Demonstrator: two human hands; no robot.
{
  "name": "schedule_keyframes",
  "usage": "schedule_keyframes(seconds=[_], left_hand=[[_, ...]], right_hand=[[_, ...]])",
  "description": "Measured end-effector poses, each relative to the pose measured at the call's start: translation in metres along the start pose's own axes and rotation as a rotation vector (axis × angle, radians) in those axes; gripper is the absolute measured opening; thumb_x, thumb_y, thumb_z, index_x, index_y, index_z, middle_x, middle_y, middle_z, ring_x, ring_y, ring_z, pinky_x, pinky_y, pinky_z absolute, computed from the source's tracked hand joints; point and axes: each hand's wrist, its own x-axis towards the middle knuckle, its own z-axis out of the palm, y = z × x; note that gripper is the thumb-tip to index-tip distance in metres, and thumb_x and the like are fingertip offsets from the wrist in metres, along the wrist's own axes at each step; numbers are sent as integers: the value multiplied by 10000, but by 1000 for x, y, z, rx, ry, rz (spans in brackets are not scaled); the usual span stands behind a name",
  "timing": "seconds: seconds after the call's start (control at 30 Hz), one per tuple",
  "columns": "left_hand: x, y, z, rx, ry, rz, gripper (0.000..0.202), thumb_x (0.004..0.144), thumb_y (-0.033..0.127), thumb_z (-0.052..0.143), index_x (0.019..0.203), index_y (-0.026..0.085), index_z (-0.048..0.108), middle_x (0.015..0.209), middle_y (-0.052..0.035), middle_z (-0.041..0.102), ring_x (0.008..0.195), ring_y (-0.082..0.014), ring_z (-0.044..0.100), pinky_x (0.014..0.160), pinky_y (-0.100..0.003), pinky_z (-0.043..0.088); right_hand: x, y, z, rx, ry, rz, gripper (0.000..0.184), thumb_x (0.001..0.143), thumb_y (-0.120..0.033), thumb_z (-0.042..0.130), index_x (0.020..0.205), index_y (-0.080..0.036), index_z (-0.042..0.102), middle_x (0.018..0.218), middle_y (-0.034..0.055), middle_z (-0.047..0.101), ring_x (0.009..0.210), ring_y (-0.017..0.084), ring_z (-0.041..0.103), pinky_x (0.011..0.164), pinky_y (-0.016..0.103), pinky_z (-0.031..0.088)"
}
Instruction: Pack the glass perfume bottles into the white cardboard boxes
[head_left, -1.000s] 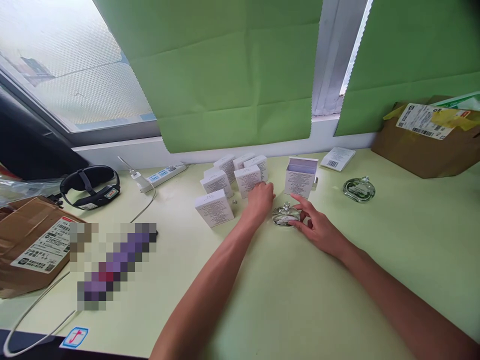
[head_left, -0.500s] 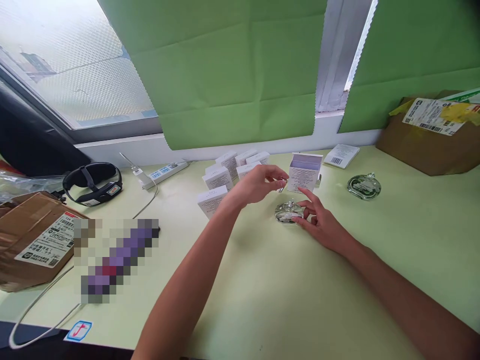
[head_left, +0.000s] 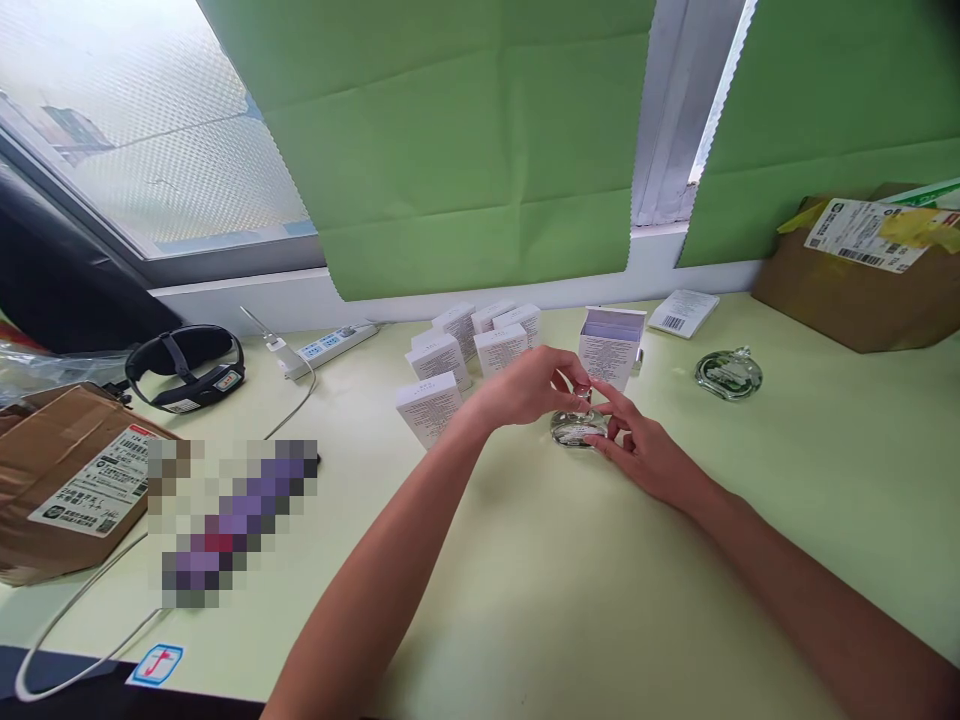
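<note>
A clear glass perfume bottle lies on the table, my right hand gripping its right side with thumb and fingers. Over the bottle's top, my left hand pinches a small shiny cap at the neck; whether it is seated cannot be made out. Just behind both hands stands an open white box with its flap raised. A second glass bottle lies farther right, apart from my hands. Several closed white boxes stand to the left of my left hand.
A flat white packet lies near the wall, with a cardboard box at far right. On the left are a power strip, a black headset, another cardboard box, a pixelated purple object and a white cable.
My left hand has come down and right, bringing the small cap from beside the open box to the bottle's neck. My right hand stays on the bottle.
</note>
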Motion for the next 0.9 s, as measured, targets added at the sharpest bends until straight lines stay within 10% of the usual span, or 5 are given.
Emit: schedule_keyframes(seconds=[0.37,0.63,0.73,0.9], left_hand=[[0,5,2,86,-63,-100,166,744,284,748,865,177,709,806,-8,679,624,-112,542,527,-244,361],[-1,-9,-13,70,64,119,409,901,512,592,1235,280,635,1312,-52,609,1190,-216,572,921,-321,488],[12,-26,-5,73,274,161,359,978,421,496,1280,249,585,1376,-96,528,1265,-216,522,997,-350,472],[36,-47,18,241,269,194,386,1001,386,456,1372,284,486,1524,-123,338,1465,-277,283,1142,-488,344]], right_hand=[[0,-13,-3,-77,-43,-88,532,1004,-433,428,1512,-369,285,903,13,598,546,125,495,585,312,490],[0,-12,-9,100,-102,-1,514,981,-443,462,1477,-369,349,858,1,549,598,146,496,610,330,499],[0,-16,-21,152,-124,44,510,972,-462,477,1464,-407,355,1053,35,560,644,134,523,654,345,520],[1,-22,-51,315,-73,99,567,916,-461,597,1435,-441,370,1135,33,513,647,101,545,582,282,519]])
